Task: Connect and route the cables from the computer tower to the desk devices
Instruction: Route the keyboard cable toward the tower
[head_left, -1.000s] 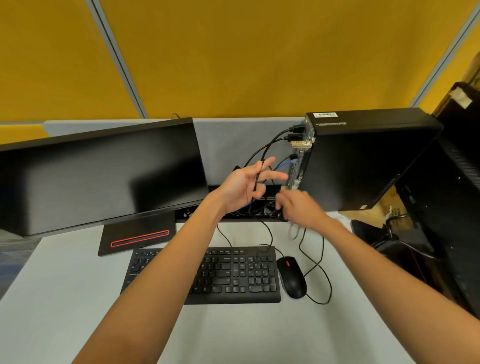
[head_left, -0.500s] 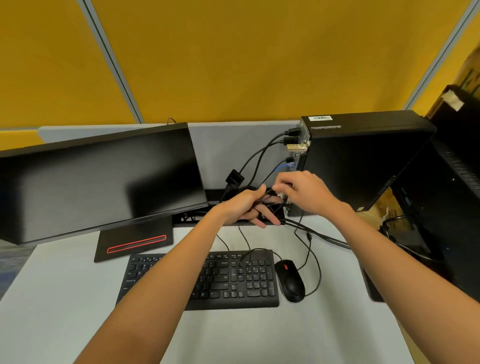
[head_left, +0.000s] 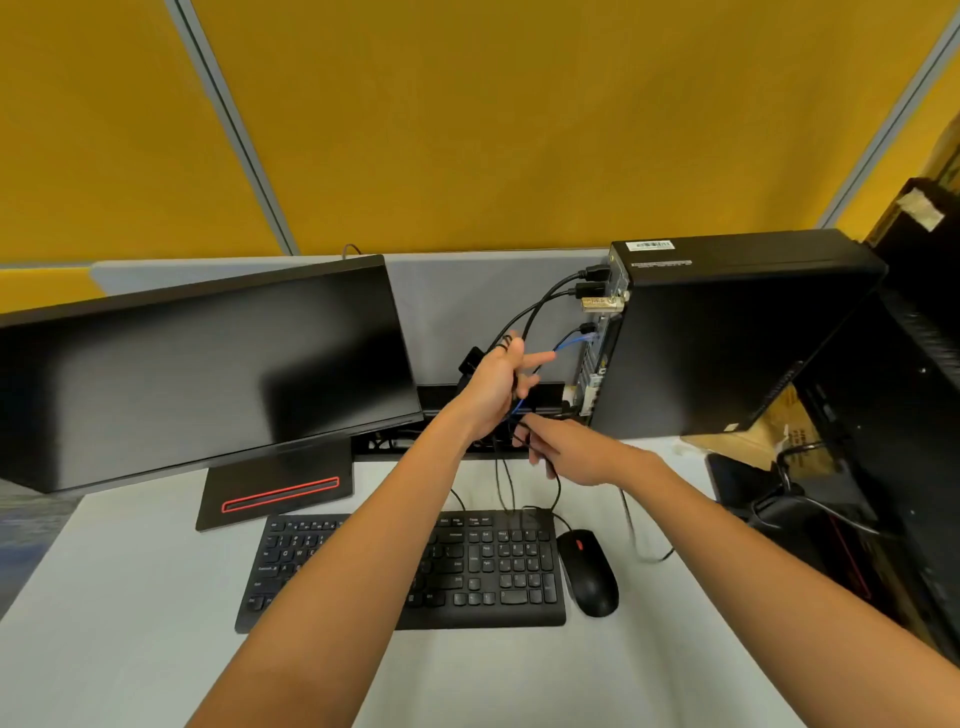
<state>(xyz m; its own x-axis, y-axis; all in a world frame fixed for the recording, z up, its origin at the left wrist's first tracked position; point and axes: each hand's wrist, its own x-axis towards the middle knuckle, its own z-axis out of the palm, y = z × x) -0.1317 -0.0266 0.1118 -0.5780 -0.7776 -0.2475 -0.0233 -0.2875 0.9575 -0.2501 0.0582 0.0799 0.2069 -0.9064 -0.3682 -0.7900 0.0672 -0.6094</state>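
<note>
A black computer tower stands at the back right of the desk, its rear ports facing left. Several black cables and one blue cable are plugged into it and hang down to the left. My left hand is raised beside the ports, its fingers wrapped around this bundle. Just below it my right hand pinches thin black cables that run down to the keyboard and mouse.
A black monitor on a red-striped base fills the left of the grey desk. A black cable tray sits behind the hands. Dark equipment and cardboard crowd the right edge. Yellow partition panels rise behind.
My left hand has risen with the cable bundle toward the tower's ports. My right hand has dropped below it and taken hold of the thin cables.
</note>
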